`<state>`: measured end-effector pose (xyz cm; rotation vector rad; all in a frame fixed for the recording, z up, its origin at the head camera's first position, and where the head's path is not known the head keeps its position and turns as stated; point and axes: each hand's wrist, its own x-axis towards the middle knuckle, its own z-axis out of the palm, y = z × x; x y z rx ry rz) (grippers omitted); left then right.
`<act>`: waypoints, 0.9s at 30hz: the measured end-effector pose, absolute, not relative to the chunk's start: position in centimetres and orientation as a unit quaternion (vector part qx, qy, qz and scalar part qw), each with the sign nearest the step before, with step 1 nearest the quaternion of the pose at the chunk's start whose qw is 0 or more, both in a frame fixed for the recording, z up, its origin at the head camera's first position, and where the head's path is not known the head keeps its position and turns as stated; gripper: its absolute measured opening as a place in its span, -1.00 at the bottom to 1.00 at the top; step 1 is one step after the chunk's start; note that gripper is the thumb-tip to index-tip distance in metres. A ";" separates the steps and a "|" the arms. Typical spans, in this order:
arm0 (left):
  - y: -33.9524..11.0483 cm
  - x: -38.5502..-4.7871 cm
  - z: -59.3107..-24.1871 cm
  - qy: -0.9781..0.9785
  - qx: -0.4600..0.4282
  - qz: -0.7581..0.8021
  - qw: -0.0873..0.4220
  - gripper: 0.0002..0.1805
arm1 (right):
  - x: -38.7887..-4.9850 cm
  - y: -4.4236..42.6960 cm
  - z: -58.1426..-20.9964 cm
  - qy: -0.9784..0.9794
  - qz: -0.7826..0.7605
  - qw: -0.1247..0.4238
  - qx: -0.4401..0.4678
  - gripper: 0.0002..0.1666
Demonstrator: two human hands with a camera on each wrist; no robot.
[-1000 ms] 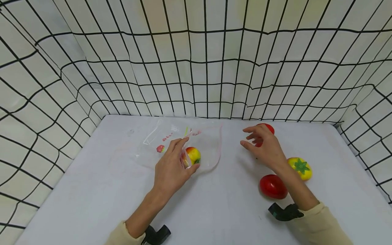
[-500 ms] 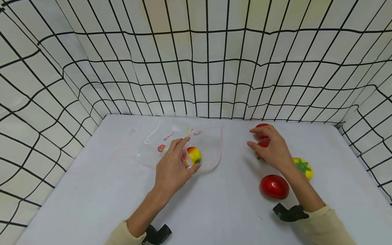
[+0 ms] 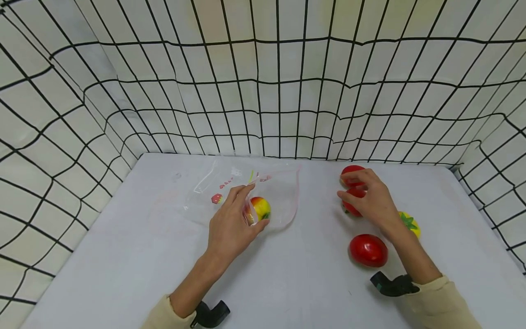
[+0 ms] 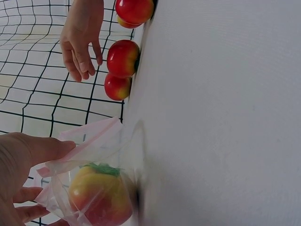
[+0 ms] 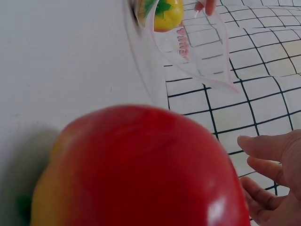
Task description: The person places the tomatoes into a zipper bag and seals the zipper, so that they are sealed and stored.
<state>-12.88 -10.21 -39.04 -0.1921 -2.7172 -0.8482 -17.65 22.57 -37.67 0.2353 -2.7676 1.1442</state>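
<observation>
Beige cloth leads off at far left, a sleeve (image 3: 168,315) behind the left hand (image 3: 230,228), with a black wrist mount (image 3: 211,315) poking out beneath that wrist. And look at this hand: thumb and fingers gripping the pink-edged lip of a clear plastic bag (image 3: 287,194), which lies beyond them and out to both sides. Tucked between index finger and thumb, seen through the film, sits a yellow-and-red fruit (image 3: 262,208), inside the bag, green leaf toward the thumb.

Across the white table (image 3: 312,274) we go! Two reds under the right hand (image 3: 371,196): the farther red fruit (image 3: 348,169) peeks out past the index finger, the nearer red fruit (image 3: 352,206) shows in the gap between thumb and index. Fingers parted, loosely bent, and the left wrist view has them hanging just above the fruit, gripping nothing. On the wearer's side of that hand, a glossy dark red fruit (image 3: 368,250), huge in the right wrist view, with a yellow flank. Right of the forearm, half covered by it, a yellow fruit (image 3: 412,225) with green leaves, and finally the right sleeve (image 3: 439,306).
</observation>
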 end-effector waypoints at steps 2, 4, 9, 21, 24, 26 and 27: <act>-10.2 -12.9 -39.0 -0.942 -0.067 -0.294 0.144 -0.04 | -17.6 22.8 -37.6 -0.921 0.379 0.059 0.070 -0.43; -10.2 -13.0 -39.1 -0.942 -0.067 -0.294 0.144 -0.04 | -17.5 23.0 -37.6 -0.922 0.379 0.050 0.065 -0.41; -10.2 -12.9 -39.0 -0.943 -0.063 -0.293 0.141 -0.04 | -17.6 23.4 -37.8 -0.923 0.379 0.030 0.058 -0.36; -10.3 -12.9 -39.0 -0.942 -0.065 -0.295 0.146 -0.05 | -17.5 24.0 -38.0 -0.928 0.368 0.014 0.049 -0.27; -10.2 -12.8 -39.0 -0.942 -0.064 -0.295 0.144 -0.05 | -17.5 24.3 -38.1 -0.930 0.364 0.015 0.053 -0.28; -10.2 -12.8 -38.9 -0.943 -0.064 -0.295 0.142 -0.05 | -17.5 24.5 -38.1 -0.930 0.362 0.018 0.057 -0.30; -10.2 -12.8 -38.9 -0.943 -0.063 -0.296 0.141 -0.05 | -17.5 24.6 -38.1 -0.931 0.361 0.020 0.059 -0.31</act>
